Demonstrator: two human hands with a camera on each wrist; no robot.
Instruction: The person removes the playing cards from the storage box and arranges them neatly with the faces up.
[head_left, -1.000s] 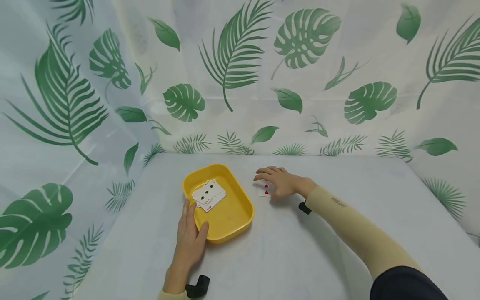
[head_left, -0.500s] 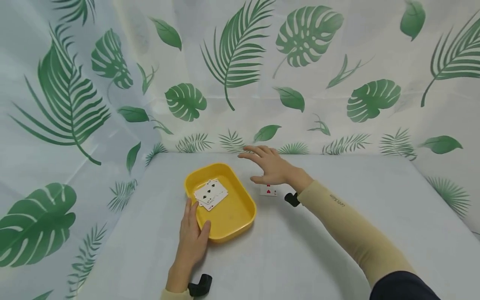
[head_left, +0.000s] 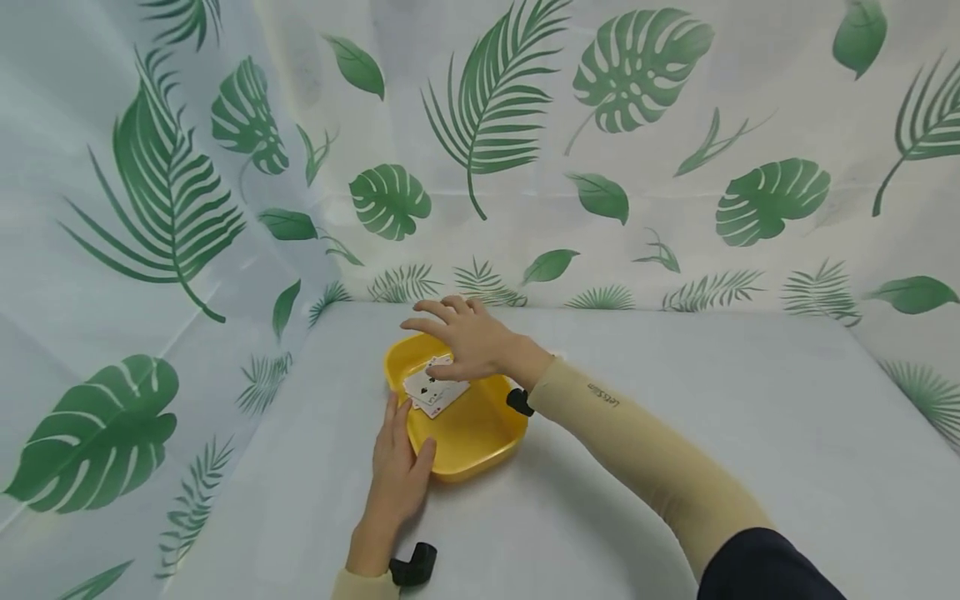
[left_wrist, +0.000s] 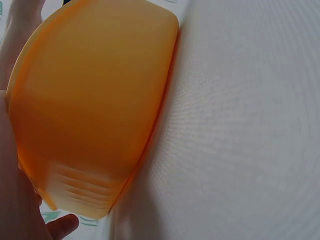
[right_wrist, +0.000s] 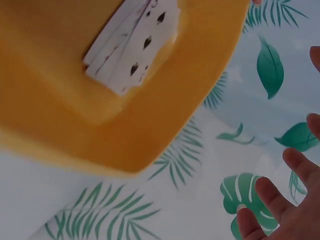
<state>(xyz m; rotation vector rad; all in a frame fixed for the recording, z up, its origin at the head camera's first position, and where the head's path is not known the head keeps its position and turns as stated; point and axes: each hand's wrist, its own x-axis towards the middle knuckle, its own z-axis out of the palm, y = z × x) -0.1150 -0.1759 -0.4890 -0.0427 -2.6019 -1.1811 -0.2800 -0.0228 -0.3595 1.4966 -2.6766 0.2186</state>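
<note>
Playing cards [head_left: 437, 397] beneath right hand [head_left: 474, 342]

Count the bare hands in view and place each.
2: the left bare hand rests against the left side of the rounded yellow plastic tray; the right bare hand hovers above it.

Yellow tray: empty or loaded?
Loaded, but not full: overlapping playing cards lie inside the yellow tray, as the head and right wrist views show, with bare floor beside them.

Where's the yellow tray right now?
In the head view, the tray sits on the table just left of centre, left hand at its left, right hand over it.
</note>
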